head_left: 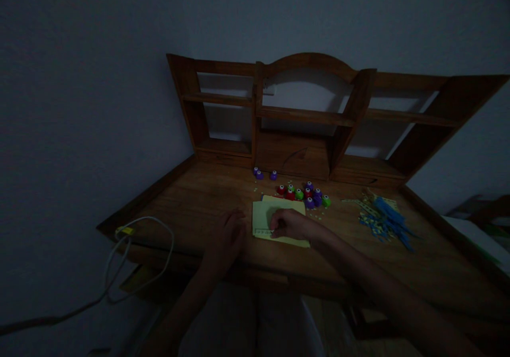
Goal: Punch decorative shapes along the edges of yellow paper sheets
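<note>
The right hand point(290, 224) curls over a rectangular pale green paper sheet point(261, 213), which lies atop yellowish paper point(298, 242) on the brown wooden desk point(187, 203), near middle; whether that hand grips anything, I can't tell. The left hand point(228, 236) rests half open, apparently empty, just left. A sideways push could skid the sheet, since the left hand isn't pinning it.

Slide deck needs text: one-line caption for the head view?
Right hand over pale green paper, left hand beside it, small red, green and purple pieces on wooden desk.

Beyond the paper point(261, 216), small figures point(298, 194) obstruct; leftward, the desktop point(179, 203) leaves passage.
</note>
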Demonstrator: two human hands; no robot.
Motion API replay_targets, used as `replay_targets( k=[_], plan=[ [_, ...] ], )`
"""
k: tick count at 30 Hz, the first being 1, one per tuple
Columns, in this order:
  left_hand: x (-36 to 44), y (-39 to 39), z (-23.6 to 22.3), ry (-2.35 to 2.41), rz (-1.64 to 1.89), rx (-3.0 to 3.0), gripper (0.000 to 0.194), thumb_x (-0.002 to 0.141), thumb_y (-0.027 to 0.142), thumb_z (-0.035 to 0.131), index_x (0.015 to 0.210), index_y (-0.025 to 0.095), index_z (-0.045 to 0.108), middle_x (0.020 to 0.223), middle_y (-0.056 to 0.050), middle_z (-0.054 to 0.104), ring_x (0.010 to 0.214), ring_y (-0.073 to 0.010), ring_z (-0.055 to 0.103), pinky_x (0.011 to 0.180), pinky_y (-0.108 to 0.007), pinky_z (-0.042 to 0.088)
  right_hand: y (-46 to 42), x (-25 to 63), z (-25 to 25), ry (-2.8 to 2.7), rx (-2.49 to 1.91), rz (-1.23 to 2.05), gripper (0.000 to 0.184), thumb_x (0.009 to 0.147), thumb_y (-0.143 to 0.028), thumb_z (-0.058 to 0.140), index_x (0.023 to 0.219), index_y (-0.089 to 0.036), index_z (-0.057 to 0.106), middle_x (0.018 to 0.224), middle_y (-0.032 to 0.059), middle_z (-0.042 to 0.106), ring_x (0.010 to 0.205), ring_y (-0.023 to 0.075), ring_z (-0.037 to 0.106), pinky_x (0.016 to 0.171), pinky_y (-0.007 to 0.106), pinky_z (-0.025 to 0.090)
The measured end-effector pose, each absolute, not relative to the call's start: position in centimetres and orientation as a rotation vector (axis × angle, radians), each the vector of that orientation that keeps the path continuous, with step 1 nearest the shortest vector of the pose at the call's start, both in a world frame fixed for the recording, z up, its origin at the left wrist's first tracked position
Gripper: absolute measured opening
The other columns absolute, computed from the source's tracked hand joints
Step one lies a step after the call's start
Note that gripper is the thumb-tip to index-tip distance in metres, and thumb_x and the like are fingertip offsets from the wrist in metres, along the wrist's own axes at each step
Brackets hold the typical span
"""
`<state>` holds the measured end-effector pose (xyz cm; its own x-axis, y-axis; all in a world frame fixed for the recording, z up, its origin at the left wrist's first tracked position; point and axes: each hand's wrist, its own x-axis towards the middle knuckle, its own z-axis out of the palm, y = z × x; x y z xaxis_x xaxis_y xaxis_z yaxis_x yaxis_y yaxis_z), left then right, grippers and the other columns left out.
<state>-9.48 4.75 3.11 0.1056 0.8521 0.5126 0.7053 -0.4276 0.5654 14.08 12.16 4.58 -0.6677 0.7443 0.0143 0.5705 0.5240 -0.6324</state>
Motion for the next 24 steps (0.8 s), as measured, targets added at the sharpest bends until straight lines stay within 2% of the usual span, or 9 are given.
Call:
replay_targets(
  k=[3,6,11,14,17,21,24],
  plan=[
    [-10.0,4.8,4.0,1.57,1.284,2.13,0.024,0.091,0.028,0.043,0.112,0.023,0.056,0.118,-0.006,0.059,0.108,-0.0208,0.057,0.096,-0.04,0.046,11.4,14.0,7.2,-2.47,-0.975,0.547,0.006,0.076,-0.016,0.069,0.079,-0.017,0.064,0.083,0.0017,0.062,0.078,0.0152,0.057,0.068,0.024,0.042],
    [-10.5,5.1,4.9,1.668,1.373,1.974,0.025,0.091,0.031,0.043,0.111,0.024,0.056,0.115,-0.005,0.061,0.106,-0.0215,0.058,0.094,-0.04,0.047,11.0,15.1,11.5,-2.34,-0.971,0.247,0.002,0.084,-0.018,0.06,0.083,-0.019,0.062,0.09,0.0044,0.061,0.089,0.0184,0.056,0.078,0.029,0.043],
    [-11.1,6.3,5.6,1.744,1.507,1.863,0.025,0.09,0.035,0.046,0.108,0.023,0.058,0.112,-0.005,0.063,0.105,-0.0237,0.059,0.092,-0.042,0.047,10.6,18.2,19.4,-2.113,-1.012,-0.101,0.006,0.085,-0.025,0.061,0.085,-0.019,0.06,0.094,0.0053,0.059,0.092,0.0203,0.057,0.082,0.033,0.043],
    [-10.9,6.8,5.9,1.697,1.518,1.868,0.026,0.09,0.036,0.047,0.11,0.023,0.057,0.112,-0.006,0.063,0.106,-0.0237,0.059,0.092,-0.042,0.047,9.5,19.0,21.1,-2.122,-1.007,-0.164,0.006,0.087,-0.026,0.059,0.085,-0.02,0.06,0.092,0.005,0.06,0.091,0.0207,0.057,0.08,0.032,0.043],
    [-10.4,7.0,6.4,1.601,1.478,1.908,0.025,0.091,0.036,0.046,0.109,0.023,0.057,0.112,-0.006,0.063,0.107,-0.0222,0.058,0.095,-0.041,0.045,8.6,18.5,19.0,-2.254,-1.019,-0.047,0.003,0.087,-0.02,0.057,0.084,-0.02,0.059,0.085,0.0034,0.061,0.085,0.0184,0.058,0.078,0.029,0.042],
    [-9.4,7.8,7.0,1.504,1.458,1.924,0.026,0.089,0.038,0.048,0.105,0.021,0.06,0.11,-0.006,0.063,0.106,-0.0216,0.058,0.095,-0.04,0.045,9.4,16.9,12.3,-2.288,-1.163,0.195,0.007,0.082,-0.013,0.057,0.084,-0.019,0.061,0.079,0.0027,0.063,0.072,0.0152,0.058,0.065,0.024,0.04],
    [-8.6,9.1,6.4,1.428,1.318,1.887,0.027,0.088,0.04,0.051,0.101,0.019,0.062,0.104,-0.006,0.065,0.1,-0.022,0.061,0.091,-0.039,0.047,11.0,15.9,7.3,-2.3,-1.203,0.382,0.008,0.075,-0.011,0.062,0.079,-0.018,0.062,0.074,0.001,0.064,0.067,0.0139,0.057,0.059,0.022,0.037]
  ],
)
